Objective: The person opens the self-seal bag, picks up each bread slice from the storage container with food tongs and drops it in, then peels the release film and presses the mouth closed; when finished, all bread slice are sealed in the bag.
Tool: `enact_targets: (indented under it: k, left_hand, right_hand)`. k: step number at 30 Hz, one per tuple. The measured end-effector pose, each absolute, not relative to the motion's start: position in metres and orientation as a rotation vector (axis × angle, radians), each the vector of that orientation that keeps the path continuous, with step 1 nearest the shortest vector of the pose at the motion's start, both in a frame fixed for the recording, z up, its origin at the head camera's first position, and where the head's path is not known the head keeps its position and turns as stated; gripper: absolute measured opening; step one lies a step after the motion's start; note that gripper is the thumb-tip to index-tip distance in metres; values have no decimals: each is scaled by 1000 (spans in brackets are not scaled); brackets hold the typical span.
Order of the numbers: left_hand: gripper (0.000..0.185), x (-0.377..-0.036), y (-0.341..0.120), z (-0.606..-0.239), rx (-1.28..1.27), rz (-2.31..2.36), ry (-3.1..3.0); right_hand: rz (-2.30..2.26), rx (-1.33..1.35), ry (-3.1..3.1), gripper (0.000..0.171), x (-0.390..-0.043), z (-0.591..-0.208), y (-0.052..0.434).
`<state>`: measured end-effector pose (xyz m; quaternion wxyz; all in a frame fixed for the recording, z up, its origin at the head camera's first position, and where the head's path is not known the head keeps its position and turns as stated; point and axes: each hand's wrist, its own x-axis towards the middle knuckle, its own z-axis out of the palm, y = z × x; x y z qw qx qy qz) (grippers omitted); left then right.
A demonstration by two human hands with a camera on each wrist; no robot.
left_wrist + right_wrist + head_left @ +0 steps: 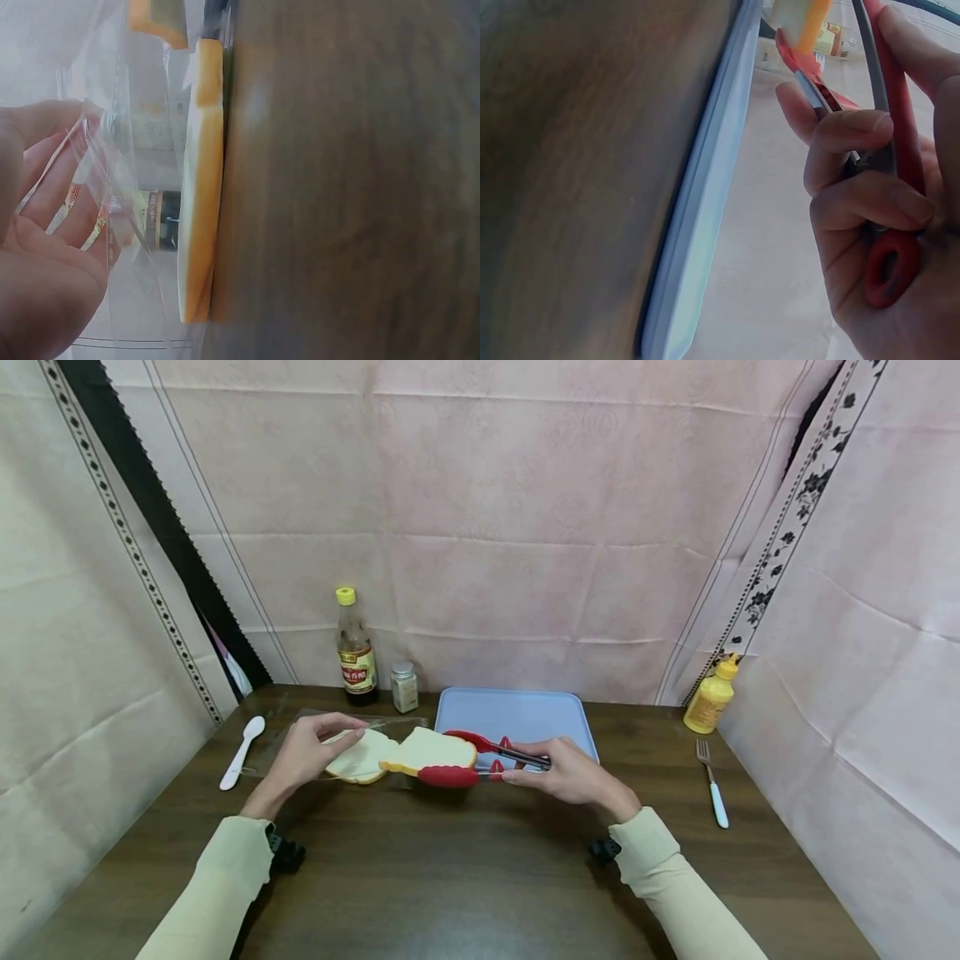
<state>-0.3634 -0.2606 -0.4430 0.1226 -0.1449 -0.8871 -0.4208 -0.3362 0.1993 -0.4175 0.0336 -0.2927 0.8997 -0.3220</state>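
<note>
My right hand (570, 772) grips a pair of red-tipped kitchen tongs (904, 112), fingers wrapped round the handles. Between the tongs' red heads sits a slice of white bread (433, 748), raised off the table. To its left, another bread slice (362, 757) lies low over the tabletop; the left wrist view shows its crust (202, 187) edge-on, with clear film around it. My left hand (306, 753) is above that slice and pinches the thin clear plastic bag (139, 150) between thumb and fingers.
Behind the hands is a light blue tray (517, 714). A sauce bottle (356, 656) and a small seasoning jar (404, 689) stand at the back. A white spoon (242, 754) lies left; a fork (712, 785) and yellow squeeze bottle (709, 697) are at right. Cloth walls surround the table.
</note>
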Motion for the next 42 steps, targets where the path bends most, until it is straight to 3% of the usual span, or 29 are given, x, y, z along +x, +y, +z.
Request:
enact_targets:
  k: [13, 27, 42]
  left_hand:
    - [30, -365, -261, -446, -440, -1223, -2588]
    - [29, -364, -260, -446, -413, -1231, -2622]
    - [33, -364, -263, -445, -439, -1265, -2596]
  right_hand:
    - [-994, -822, 2811, 71, -342, -420, 196]
    - [-735, -959, 2893, 79, -335, -421, 189]
    - [-1006, -899, 2849, 69, -337, -417, 191]
